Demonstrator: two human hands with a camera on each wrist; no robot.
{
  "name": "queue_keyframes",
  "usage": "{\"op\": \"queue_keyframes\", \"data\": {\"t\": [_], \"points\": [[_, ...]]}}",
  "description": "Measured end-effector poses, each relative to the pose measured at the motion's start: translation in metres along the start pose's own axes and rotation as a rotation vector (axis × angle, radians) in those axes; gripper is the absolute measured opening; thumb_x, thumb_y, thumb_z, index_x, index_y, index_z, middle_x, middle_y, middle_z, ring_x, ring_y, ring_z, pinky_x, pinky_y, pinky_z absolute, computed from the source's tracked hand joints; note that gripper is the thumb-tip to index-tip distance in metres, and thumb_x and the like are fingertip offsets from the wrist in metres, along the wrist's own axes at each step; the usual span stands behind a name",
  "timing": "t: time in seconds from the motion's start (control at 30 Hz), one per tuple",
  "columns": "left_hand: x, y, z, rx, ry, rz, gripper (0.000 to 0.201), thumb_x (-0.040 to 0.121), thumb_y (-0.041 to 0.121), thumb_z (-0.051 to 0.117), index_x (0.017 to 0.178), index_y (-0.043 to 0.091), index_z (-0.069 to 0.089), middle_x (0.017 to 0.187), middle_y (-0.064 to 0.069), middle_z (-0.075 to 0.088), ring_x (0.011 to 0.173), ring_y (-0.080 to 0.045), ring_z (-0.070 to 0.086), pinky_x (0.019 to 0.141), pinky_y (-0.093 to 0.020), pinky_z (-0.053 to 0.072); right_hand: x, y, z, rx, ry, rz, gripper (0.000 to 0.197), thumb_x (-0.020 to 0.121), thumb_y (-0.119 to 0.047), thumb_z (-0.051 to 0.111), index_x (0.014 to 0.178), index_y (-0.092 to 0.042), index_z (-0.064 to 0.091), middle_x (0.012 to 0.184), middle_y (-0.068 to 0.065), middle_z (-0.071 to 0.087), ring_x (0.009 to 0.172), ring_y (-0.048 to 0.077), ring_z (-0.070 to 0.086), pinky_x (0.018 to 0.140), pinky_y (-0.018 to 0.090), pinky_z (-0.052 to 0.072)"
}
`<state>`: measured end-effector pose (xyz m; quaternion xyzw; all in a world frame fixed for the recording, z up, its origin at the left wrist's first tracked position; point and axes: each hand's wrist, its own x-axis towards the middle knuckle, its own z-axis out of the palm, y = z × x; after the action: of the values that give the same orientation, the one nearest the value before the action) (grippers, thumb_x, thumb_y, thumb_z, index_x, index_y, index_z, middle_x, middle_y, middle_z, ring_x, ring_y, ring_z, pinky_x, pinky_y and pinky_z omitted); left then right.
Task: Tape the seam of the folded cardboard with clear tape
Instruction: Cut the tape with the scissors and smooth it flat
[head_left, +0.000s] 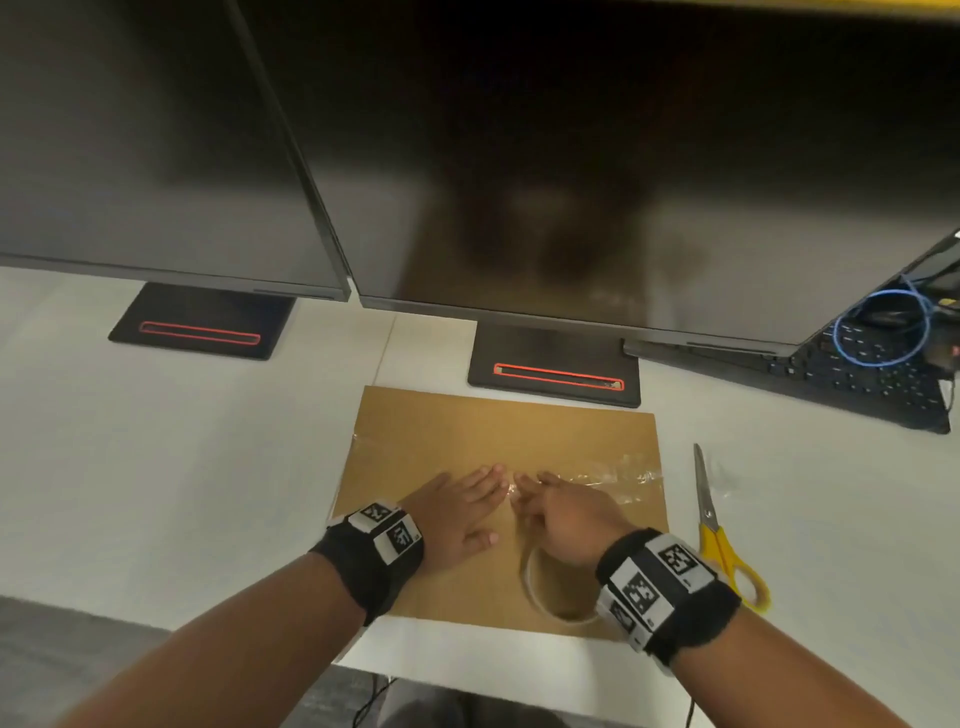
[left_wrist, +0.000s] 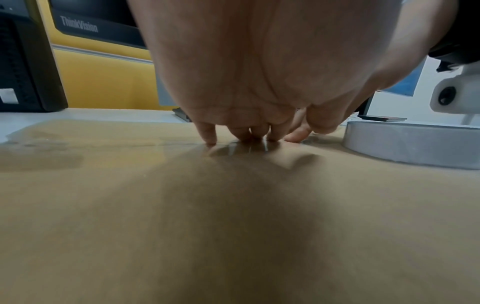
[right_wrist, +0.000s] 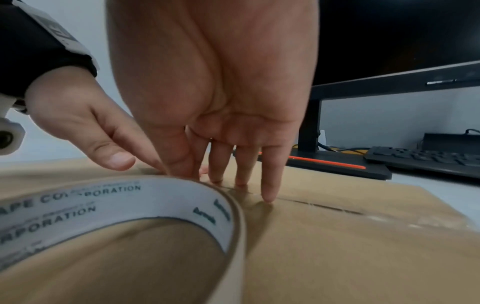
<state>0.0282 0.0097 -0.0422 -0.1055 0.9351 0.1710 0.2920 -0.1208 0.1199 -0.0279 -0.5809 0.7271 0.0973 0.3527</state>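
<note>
A flat brown folded cardboard (head_left: 467, 426) lies on the white desk, with a strip of clear tape (head_left: 623, 470) running across its seam (right_wrist: 324, 206). My left hand (head_left: 467, 499) and right hand (head_left: 556, 506) lie side by side at the middle of the strip, fingers straight, fingertips (left_wrist: 210, 137) (right_wrist: 269, 195) pressing the tape onto the cardboard. The tape roll (head_left: 545, 597) (right_wrist: 155, 201) (left_wrist: 415, 144) lies flat on the cardboard, just under my right wrist. Neither hand holds anything.
Yellow-handled scissors (head_left: 719, 535) lie on the desk right of the cardboard. Two monitor stands (head_left: 553, 364) (head_left: 200, 322) sit behind it under dark screens. A black keyboard (head_left: 872, 379) with a blue cable is at the far right. The desk's front edge (head_left: 467, 670) runs near my forearms.
</note>
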Motion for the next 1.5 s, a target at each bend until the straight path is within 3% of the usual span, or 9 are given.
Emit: {"op": "queue_keyframes", "data": {"t": [0.1, 0.2, 0.4, 0.53, 0.87, 1.03, 1.27, 1.4, 1.5], "points": [[-0.004, -0.006, 0.001, -0.023, -0.015, -0.034, 0.065, 0.099, 0.046, 0.023, 0.15, 0.018, -0.006, 0.157, 0.001, -0.017, 0.145, -0.013, -0.01, 0.117, -0.041, 0.002, 0.008, -0.003, 0.003, 0.005, -0.017, 0.045, 0.048, 0.097, -0.018, 0.043, 0.144, -0.03, 0.039, 0.159, -0.015, 0.013, 0.147, 0.018, 0.015, 0.116, 0.042, 0.022], [-0.013, -0.022, 0.006, -0.013, -0.01, -0.115, 0.066, 0.099, 0.048, 0.022, 0.149, 0.017, -0.007, 0.157, 0.001, -0.018, 0.145, -0.012, -0.011, 0.118, -0.04, 0.003, 0.017, -0.001, 0.008, 0.051, -0.004, 0.142, 0.053, 0.094, -0.02, 0.046, 0.144, -0.034, 0.036, 0.153, -0.008, 0.033, 0.137, 0.024, 0.037, 0.111, 0.043, 0.034], [-0.03, -0.049, 0.018, -0.024, 0.04, -0.327, 0.072, 0.099, 0.045, 0.025, 0.148, 0.01, -0.013, 0.156, -0.006, -0.02, 0.146, -0.02, -0.009, 0.119, -0.038, 0.007, 0.021, 0.0, 0.003, 0.016, -0.049, 0.156, 0.051, 0.095, -0.021, 0.04, 0.144, -0.032, 0.037, 0.147, -0.001, 0.043, 0.13, 0.026, 0.045, 0.106, 0.04, 0.039], [-0.028, -0.054, 0.024, -0.066, 0.061, -0.436, 0.088, 0.094, 0.056, 0.03, 0.145, 0.004, -0.018, 0.155, -0.013, -0.022, 0.146, -0.026, -0.01, 0.119, -0.038, 0.007, 0.019, -0.002, 0.003, 0.014, -0.036, 0.162, 0.048, 0.096, -0.026, 0.037, 0.145, -0.032, 0.036, 0.145, 0.0, 0.046, 0.13, 0.024, 0.046, 0.106, 0.038, 0.04], [-0.027, -0.059, 0.023, -0.139, 0.088, -0.481, 0.098, 0.088, 0.062, 0.04, 0.147, 0.008, -0.016, 0.153, -0.021, -0.022, 0.143, -0.036, -0.014, 0.118, -0.044, 0.003, 0.014, -0.007, -0.004, 0.031, -0.003, 0.166, 0.045, 0.099, -0.026, 0.038, 0.144, -0.03, 0.038, 0.142, 0.003, 0.05, 0.126, 0.026, 0.048, 0.105, 0.037, 0.04], [-0.03, -0.062, 0.022, -0.183, 0.121, -0.49, 0.097, 0.084, 0.065, 0.045, 0.148, 0.019, -0.012, 0.155, -0.011, -0.023, 0.145, -0.029, -0.012, 0.116, -0.049, 0.01, 0.008, -0.009, -0.006, 0.056, 0.004, 0.15, 0.046, 0.1, -0.028, 0.038, 0.145, -0.031, 0.035, 0.145, 0.003, 0.047, 0.13, 0.026, 0.046, 0.107, 0.037, 0.037], [-0.03, -0.068, 0.028, -0.199, 0.124, -0.492, 0.095, 0.082, 0.07, 0.041, 0.147, 0.028, -0.014, 0.154, -0.003, -0.028, 0.144, -0.023, -0.017, 0.114, -0.057, 0.004, 0.001, -0.002, -0.007, 0.089, -0.029, 0.059, 0.042, 0.102, -0.026, 0.032, 0.142, -0.036, 0.041, 0.157, -0.02, 0.015, 0.146, 0.015, 0.019, 0.118, 0.037, 0.015], [-0.03, -0.067, 0.025, -0.194, 0.135, -0.507, 0.094, 0.081, 0.069, 0.043, 0.148, 0.029, -0.01, 0.155, -0.002, -0.025, 0.144, -0.022, -0.017, 0.114, -0.059, 0.003, -0.006, 0.007, -0.01, 0.198, 0.009, 0.003, 0.041, 0.099, -0.024, 0.041, 0.138, -0.037, 0.047, 0.155, -0.018, 0.024, 0.144, 0.011, 0.023, 0.119, 0.035, 0.006], [-0.03, -0.065, 0.022, -0.196, 0.154, -0.52, 0.095, 0.079, 0.07, 0.046, 0.148, 0.029, -0.003, 0.156, -0.002, -0.021, 0.145, -0.026, -0.015, 0.114, -0.059, 0.004, -0.019, 0.021, -0.012, 0.34, 0.071, -0.009, 0.036, 0.086, -0.024, 0.061, 0.118, -0.041, 0.059, 0.138, -0.017, 0.045, 0.132, 0.012, 0.039, 0.115, 0.035, 0.026]]}}
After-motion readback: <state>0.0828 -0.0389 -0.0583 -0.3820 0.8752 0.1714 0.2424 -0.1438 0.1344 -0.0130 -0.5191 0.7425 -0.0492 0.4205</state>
